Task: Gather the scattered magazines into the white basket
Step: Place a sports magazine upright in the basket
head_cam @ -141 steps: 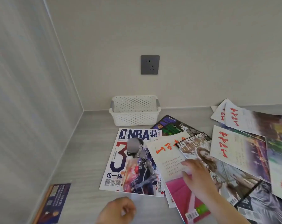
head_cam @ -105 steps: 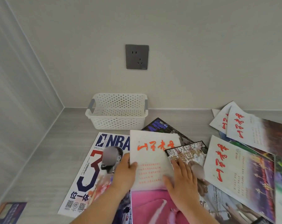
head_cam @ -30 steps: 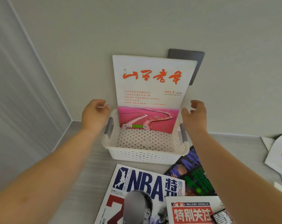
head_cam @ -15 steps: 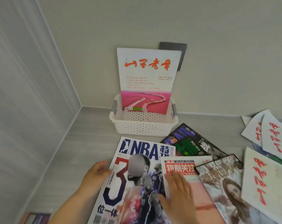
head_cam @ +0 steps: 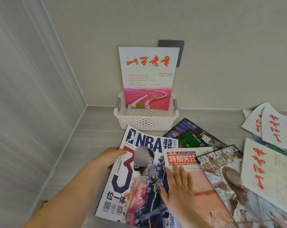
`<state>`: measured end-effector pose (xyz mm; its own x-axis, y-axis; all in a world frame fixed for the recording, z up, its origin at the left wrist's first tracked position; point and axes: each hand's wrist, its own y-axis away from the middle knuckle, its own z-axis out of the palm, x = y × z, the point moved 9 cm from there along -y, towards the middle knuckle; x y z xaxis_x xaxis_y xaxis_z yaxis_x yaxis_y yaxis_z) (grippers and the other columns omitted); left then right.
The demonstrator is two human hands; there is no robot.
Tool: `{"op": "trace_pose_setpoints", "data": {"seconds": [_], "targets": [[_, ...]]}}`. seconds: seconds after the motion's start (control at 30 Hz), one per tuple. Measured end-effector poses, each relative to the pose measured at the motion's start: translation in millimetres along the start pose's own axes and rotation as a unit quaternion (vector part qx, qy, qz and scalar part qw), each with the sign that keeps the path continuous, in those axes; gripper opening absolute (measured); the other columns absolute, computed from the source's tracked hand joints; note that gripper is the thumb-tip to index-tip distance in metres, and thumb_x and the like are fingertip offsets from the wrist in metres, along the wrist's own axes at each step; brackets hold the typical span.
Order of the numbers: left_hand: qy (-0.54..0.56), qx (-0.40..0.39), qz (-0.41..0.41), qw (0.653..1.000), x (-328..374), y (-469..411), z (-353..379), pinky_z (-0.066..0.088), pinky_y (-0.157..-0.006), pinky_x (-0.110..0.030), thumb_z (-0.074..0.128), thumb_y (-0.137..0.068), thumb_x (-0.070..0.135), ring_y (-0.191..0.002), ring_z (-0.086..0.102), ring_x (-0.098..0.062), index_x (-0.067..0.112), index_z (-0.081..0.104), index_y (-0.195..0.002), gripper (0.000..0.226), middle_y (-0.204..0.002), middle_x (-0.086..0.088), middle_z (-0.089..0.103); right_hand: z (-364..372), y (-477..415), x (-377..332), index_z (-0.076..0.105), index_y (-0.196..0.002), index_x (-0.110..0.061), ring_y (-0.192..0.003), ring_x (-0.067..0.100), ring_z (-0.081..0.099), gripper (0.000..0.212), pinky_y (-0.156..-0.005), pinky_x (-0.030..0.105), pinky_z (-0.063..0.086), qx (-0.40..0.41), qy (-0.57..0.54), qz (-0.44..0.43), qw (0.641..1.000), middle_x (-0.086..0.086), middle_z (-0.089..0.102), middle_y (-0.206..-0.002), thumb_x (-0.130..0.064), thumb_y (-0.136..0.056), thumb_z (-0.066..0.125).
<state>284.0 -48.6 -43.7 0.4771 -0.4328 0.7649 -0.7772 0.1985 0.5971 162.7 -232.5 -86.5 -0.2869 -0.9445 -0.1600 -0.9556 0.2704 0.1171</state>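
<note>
A pale grey wood-grain counter [head_cam: 93, 137] runs into a corner of plain light walls, with a dark grey wall socket [head_cam: 180, 46] on the far wall. Below the socket, against that wall, sits the white perforated plastic basket [head_cam: 146, 122] with grey handles. One white-and-pink magazine with red brush lettering [head_cam: 147, 76] stands upright in it, leaning back on the wall and covering most of the socket. Just in front of the basket lies the large NBA magazine with a big number 3 on its cover [head_cam: 139, 186]. My left hand [head_cam: 110, 156] grips its left edge: the thumb lies on the cover and the other fingers are tucked out of sight under it. My right hand [head_cam: 179, 190] lies flat with the fingers straight and slightly spread, resting across the right edge of the NBA cover and onto the pinkish magazine with a red banner title [head_cam: 203, 186] that overlaps it. A dark green-and-black magazine [head_cam: 193, 135] pokes out from under these, near the basket's right corner. To the right a glossy magazine showing a long-haired woman [head_cam: 235, 186] overlaps the banner one. Further right, more white magazines with red brush lettering [head_cam: 267, 170] lie fanned over one another up to the picture's edge.
</note>
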Motion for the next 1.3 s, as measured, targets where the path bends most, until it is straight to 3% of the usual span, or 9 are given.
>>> {"op": "trace_pose_setpoints", "data": {"seconds": [0.17,0.27,0.4,0.5,0.63,0.8,1.0,1.1,1.3], "targets": [[-0.098,0.039,0.081,0.991,18.4,9.5,7.1,0.047,-0.070,-0.029,0.042,-0.085,-0.003,-0.089,0.058,-0.025,0.015,0.049,-0.095,0.021,-0.090,-0.005,0.060,7.8,1.3,-1.4,0.044,-0.119,-0.020,-0.118,0.023,0.036,0.058,-0.107,0.035,0.002,-0.019,-0.004,-0.002,1.000,0.007,0.066,-0.117,-0.052,-0.091,0.004],[-0.038,0.051,0.127,0.990,28.0,23.3,1.1,0.045,-0.060,-0.023,0.044,-0.088,-0.001,-0.077,0.059,-0.016,0.019,0.044,-0.100,0.024,-0.088,0.002,0.060,-1.0,-2.4,-1.9,0.036,-0.128,-0.018,-0.123,0.030,0.047,0.077,-0.111,0.030,-0.002,-0.039,-0.004,0.015,0.999,0.007,0.059,-0.127,-0.065,-0.083,-0.004],[0.023,0.087,0.200,0.976,55.3,43.8,-25.0,0.047,-0.058,-0.023,0.047,-0.087,-0.003,-0.072,0.056,-0.010,0.025,0.048,-0.088,0.028,-0.085,0.003,0.059,-30.6,-15.5,-6.5,-0.003,-0.144,-0.019,-0.144,0.019,0.002,0.132,-0.115,0.031,-0.003,-0.059,-0.168,0.021,0.984,0.000,0.002,-0.156,-0.091,-0.034,-0.017],[0.061,0.120,0.252,0.958,78.9,61.2,-50.4,0.047,-0.046,-0.008,0.048,-0.087,-0.003,-0.067,0.056,-0.007,0.019,0.048,-0.095,0.024,-0.082,0.005,0.058,-67.9,-28.0,-10.5,0.011,-0.143,-0.016,-0.140,0.018,0.020,0.091,-0.115,0.035,0.018,0.001,-0.395,0.043,0.918,0.003,0.022,-0.152,-0.059,-0.075,0.053],[0.122,0.117,0.296,0.940,101.5,75.4,-71.8,0.054,-0.056,-0.021,0.046,-0.088,-0.001,-0.054,0.065,0.000,0.027,0.049,-0.091,0.029,-0.082,0.005,0.062,-100.7,-48.5,-28.7,0.040,-0.118,-0.034,-0.090,-0.010,0.062,0.041,-0.073,0.007,0.048,-0.056,-0.601,0.029,0.797,-0.007,0.063,-0.110,-0.010,-0.087,0.054],[0.173,0.106,0.342,0.918,130.5,75.7,-85.8,0.054,-0.049,-0.014,0.044,-0.088,-0.002,-0.051,0.065,0.003,0.031,0.049,-0.082,0.034,-0.058,0.020,0.070,-149.9,-86.5,-26.9,0.062,-0.080,-0.023,-0.068,0.008,0.067,0.021,-0.068,0.023,0.056,-0.023,-0.592,0.003,0.806,-0.003,0.072,-0.080,-0.003,-0.084,0.055],[0.170,0.141,0.402,0.889,188.3,67.3,-103.9,0.057,-0.057,-0.018,0.050,-0.085,-0.005,-0.056,0.066,0.004,0.031,0.050,-0.081,0.036,-0.070,0.013,0.070,-206.9,-124.5,-20.1,0.059,-0.068,-0.020,-0.046,-0.001,0.061,0.023,-0.050,0.014,0.053,0.079,-0.579,-0.016,0.811,-0.017,0.066,-0.048,-0.002,-0.083,0.057],[0.146,0.186,0.427,0.873,219.2,59.2,-109.6,0.053,-0.061,-0.016,0.050,-0.085,-0.004,-0.057,0.064,0.008,0.025,0.050,-0.087,0.029,-0.065,0.018,0.069,-236.4,-142.3,-16.9,0.058,-0.065,-0.025,-0.042,-0.005,0.057,0.028,-0.051,0.014,0.052,0.148,-0.551,-0.023,0.821,-0.018,0.064,-0.045,-0.003,-0.082,0.059],[0.077,0.264,0.451,0.849,261.0,40.3,-108.0,0.044,-0.055,0.000,0.045,-0.089,0.004,-0.089,0.055,-0.011,0.006,0.045,-0.119,0.030,-0.102,0.003,0.056,-270.7,-176.7,-6.3,0.062,-0.079,-0.013,-0.039,-0.004,0.048,0.009,-0.050,0.014,0.043,0.245,-0.508,-0.017,0.825,-0.009,0.058,-0.059,-0.006,-0.083,0.057]]}}
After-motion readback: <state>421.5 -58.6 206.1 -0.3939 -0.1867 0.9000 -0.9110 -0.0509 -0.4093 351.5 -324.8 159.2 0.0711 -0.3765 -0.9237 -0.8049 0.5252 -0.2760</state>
